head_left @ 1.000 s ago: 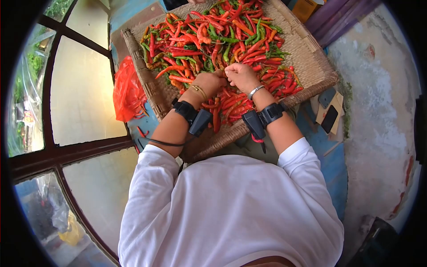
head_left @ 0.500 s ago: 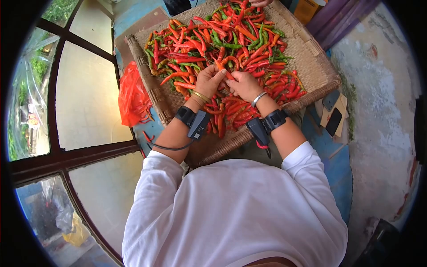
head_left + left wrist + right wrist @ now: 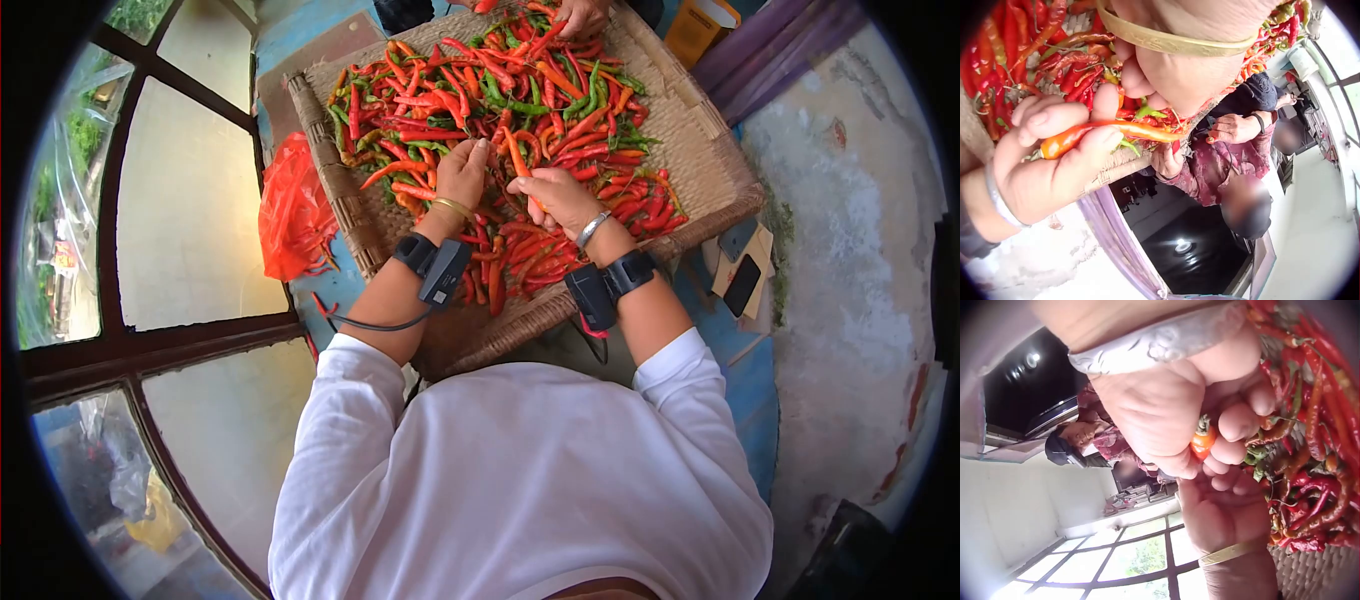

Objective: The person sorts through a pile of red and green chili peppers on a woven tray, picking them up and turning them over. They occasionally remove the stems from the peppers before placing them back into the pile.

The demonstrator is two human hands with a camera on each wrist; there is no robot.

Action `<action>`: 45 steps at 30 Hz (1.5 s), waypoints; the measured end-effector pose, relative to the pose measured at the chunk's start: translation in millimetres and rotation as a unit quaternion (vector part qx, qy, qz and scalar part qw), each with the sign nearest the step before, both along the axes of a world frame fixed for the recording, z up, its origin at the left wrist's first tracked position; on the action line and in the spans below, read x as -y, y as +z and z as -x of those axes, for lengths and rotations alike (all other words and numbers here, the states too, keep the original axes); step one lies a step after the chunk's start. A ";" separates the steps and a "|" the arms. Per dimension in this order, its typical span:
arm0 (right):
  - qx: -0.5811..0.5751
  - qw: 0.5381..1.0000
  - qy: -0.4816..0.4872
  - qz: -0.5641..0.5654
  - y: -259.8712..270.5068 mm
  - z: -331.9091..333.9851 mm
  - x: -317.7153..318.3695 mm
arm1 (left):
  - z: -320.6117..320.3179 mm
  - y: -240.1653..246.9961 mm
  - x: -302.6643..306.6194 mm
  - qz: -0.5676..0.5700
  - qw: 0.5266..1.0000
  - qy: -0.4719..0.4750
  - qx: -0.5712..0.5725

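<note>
My right hand (image 3: pixel 562 200) pinches an orange-red chili pepper (image 3: pixel 516 152) between thumb and fingers, its tip pointing away from me. In the right wrist view the green stem cap of this chili pepper (image 3: pixel 1204 424) shows beside the thumb. Left of it, my left hand (image 3: pixel 460 180) hovers over the pile with loosely curled fingers, and no chili shows in it. The left wrist view shows the held chili pepper (image 3: pixel 1072 140) lying along the right fingers. Below both hands, red and green chili peppers (image 3: pixel 430 100) fill a woven tray (image 3: pixel 715 135).
Another person's hand (image 3: pixel 583 17) reaches into the tray's far side. A red plastic bag (image 3: pixel 290 215) lies left of the tray, by a framed window (image 3: pixel 190 200). To the right are a phone (image 3: pixel 741 285), a yellow box (image 3: pixel 698 30) and purple cloth (image 3: pixel 780 50).
My hands came up from the pile with a chili between them, then drew apart, the chili staying in the right hand. The other person's hand has come further in over the tray.
</note>
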State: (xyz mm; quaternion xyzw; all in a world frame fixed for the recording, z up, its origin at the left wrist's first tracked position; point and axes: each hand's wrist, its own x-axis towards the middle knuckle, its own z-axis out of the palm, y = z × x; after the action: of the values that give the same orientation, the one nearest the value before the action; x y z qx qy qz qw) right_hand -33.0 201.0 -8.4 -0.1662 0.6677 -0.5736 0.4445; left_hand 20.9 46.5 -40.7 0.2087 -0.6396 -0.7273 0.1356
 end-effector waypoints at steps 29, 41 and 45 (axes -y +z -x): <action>-0.164 0.976 -0.082 -0.115 -29.2 31.2 17.4 | -3.6 11.5 46.4 0.743 0.656 0.099 0.088; -0.150 0.981 -0.083 -0.091 -21.8 23.8 17.0 | -8.9 13.1 36.5 0.747 0.642 -0.080 0.153; -0.163 0.979 -0.083 -0.094 -18.0 21.4 16.7 | -11.0 4.2 23.4 0.698 0.688 -0.141 0.138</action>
State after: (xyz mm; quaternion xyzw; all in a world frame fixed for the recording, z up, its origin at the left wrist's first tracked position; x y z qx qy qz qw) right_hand -54.4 184.3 -26.5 -0.1591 0.7933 -0.5086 0.2946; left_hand 32.0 23.1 -36.5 0.0586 -0.9961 -0.0444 0.0483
